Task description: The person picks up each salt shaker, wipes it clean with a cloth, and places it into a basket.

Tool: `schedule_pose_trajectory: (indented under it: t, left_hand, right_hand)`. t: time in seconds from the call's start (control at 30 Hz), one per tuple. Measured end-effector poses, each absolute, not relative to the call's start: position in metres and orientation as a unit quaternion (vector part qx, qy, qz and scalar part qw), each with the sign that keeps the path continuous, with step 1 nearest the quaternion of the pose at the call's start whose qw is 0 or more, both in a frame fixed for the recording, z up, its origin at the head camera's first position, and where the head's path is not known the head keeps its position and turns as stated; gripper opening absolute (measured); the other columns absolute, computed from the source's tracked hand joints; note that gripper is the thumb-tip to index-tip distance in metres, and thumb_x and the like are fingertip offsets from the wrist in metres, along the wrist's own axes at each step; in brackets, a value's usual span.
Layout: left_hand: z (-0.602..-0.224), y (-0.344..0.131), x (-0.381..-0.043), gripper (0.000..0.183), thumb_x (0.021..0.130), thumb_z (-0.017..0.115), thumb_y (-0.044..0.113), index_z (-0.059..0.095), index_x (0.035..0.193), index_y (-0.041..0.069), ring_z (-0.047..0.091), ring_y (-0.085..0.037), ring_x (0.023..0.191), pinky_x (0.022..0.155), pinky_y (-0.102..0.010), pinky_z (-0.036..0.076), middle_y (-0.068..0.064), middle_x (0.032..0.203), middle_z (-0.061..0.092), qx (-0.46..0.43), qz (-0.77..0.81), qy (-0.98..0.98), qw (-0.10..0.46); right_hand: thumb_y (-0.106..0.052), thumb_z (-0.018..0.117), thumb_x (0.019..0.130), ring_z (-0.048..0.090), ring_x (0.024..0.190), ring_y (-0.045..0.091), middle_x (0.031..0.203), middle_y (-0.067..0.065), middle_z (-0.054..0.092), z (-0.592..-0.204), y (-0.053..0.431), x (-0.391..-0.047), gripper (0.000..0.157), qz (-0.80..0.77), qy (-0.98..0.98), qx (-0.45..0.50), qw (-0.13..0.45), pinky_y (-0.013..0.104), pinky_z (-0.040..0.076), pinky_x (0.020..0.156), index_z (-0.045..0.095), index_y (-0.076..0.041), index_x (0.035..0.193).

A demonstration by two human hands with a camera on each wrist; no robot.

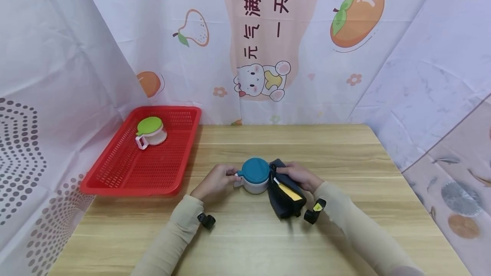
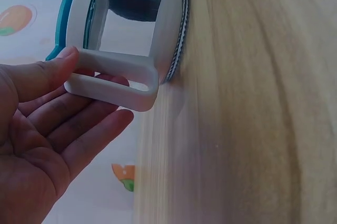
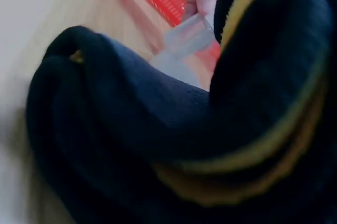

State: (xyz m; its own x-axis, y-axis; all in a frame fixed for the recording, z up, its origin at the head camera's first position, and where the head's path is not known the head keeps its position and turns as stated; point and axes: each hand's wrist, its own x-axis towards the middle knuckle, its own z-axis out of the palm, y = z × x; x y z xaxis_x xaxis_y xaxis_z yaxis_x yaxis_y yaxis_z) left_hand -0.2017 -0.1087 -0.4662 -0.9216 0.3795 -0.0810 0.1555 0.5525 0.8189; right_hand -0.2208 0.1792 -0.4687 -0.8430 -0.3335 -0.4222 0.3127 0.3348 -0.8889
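A clear seasoning jar with a teal lid [image 1: 255, 170] and a white handle [image 2: 118, 84] stands upright on the table. My left hand [image 1: 220, 181] pinches that handle between thumb and fingers; in the left wrist view the lower fingers extend beneath it. On the jar's other side, my right hand [image 1: 301, 175] grips a folded dark cloth [image 1: 281, 199] with a yellow underside. The cloth touches or nearly touches the jar's right side. Its folds [image 3: 158, 129] fill most of the right wrist view and hide the right fingers there.
A red plastic basket [image 1: 130, 182] stands at the table's left side. Inside it, near the back, sits a similar jar with a green lid [image 1: 150, 126]. A printed curtain [image 1: 207, 75] hangs behind the wood-grain table [image 1: 245, 242].
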Motion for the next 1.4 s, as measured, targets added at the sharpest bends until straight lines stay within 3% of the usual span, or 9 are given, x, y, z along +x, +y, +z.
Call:
schedule_pose_trajectory:
  t: [0.3, 0.5, 0.67, 0.93, 1.27, 1.4]
  left_hand:
    - [-0.466, -0.112, -0.204, 0.011, 0.091, 0.066, 0.009, 0.074, 0.1, 0.009, 0.056, -0.014, 0.084, 0.076, -0.026, 0.049, -0.001, 0.091, 0.069, 0.178, 0.441, 0.872, 0.117]
    - [-0.464, -0.112, -0.203, 0.012, 0.092, 0.066, 0.011, 0.074, 0.101, 0.01, 0.056, -0.016, 0.088, 0.08, -0.029, 0.049, -0.001, 0.094, 0.069, 0.18, 0.438, 0.873, 0.122]
    - [-0.463, -0.112, -0.205, 0.011, 0.092, 0.065, 0.009, 0.073, 0.098, 0.012, 0.054, -0.015, 0.086, 0.077, -0.029, 0.047, -0.001, 0.09, 0.067, 0.151, 0.455, 0.867, 0.134]
    - [-0.466, -0.111, -0.2, 0.011, 0.092, 0.066, 0.009, 0.074, 0.099, 0.009, 0.053, -0.016, 0.084, 0.073, -0.027, 0.047, -0.002, 0.088, 0.065, 0.102, 0.477, 0.862, 0.14]
    - [-0.47, -0.105, -0.195, 0.015, 0.092, 0.066, 0.011, 0.074, 0.104, 0.007, 0.057, -0.015, 0.089, 0.08, -0.029, 0.051, -0.003, 0.095, 0.069, 0.081, 0.497, 0.855, 0.127]
    - [-0.471, -0.104, -0.196, 0.014, 0.092, 0.067, 0.011, 0.074, 0.103, 0.008, 0.057, -0.015, 0.088, 0.079, -0.031, 0.052, -0.003, 0.095, 0.069, 0.079, 0.51, 0.848, 0.12]
  right_hand:
    - [-0.024, 0.057, 0.095, 0.056, 0.075, 0.01, 0.1, 0.005, 0.06, -0.464, 0.178, -0.24, 0.032, -0.533, 0.798, -0.031, 0.28, 0.022, 0.047, 0.069, 0.064, 0.001, 0.114]
    - [-0.023, 0.061, 0.093, 0.052, 0.072, 0.011, 0.085, 0.0, 0.057, -0.46, 0.174, -0.254, 0.02, -0.488, 0.83, -0.035, 0.268, 0.022, 0.043, 0.068, 0.065, -0.003, 0.095]
    - [-0.023, 0.06, 0.093, 0.052, 0.072, 0.012, 0.081, -0.001, 0.056, -0.458, 0.171, -0.261, 0.02, -0.481, 0.834, -0.043, 0.267, 0.022, 0.042, 0.069, 0.066, -0.004, 0.094]
    - [-0.023, 0.061, 0.093, 0.051, 0.063, 0.009, 0.073, -0.005, 0.056, -0.46, 0.167, -0.256, 0.024, -0.513, 0.814, -0.035, 0.27, 0.021, 0.043, 0.064, 0.058, -0.015, 0.071]
    - [-0.024, 0.06, 0.094, 0.053, 0.063, 0.009, 0.077, -0.002, 0.058, -0.465, 0.169, -0.256, 0.025, -0.513, 0.816, -0.016, 0.265, 0.021, 0.045, 0.062, 0.058, -0.013, 0.071]
    - [-0.025, 0.06, 0.094, 0.055, 0.069, 0.01, 0.095, 0.005, 0.063, -0.466, 0.171, -0.254, 0.022, -0.518, 0.815, -0.014, 0.26, 0.022, 0.046, 0.064, 0.067, -0.006, 0.087]
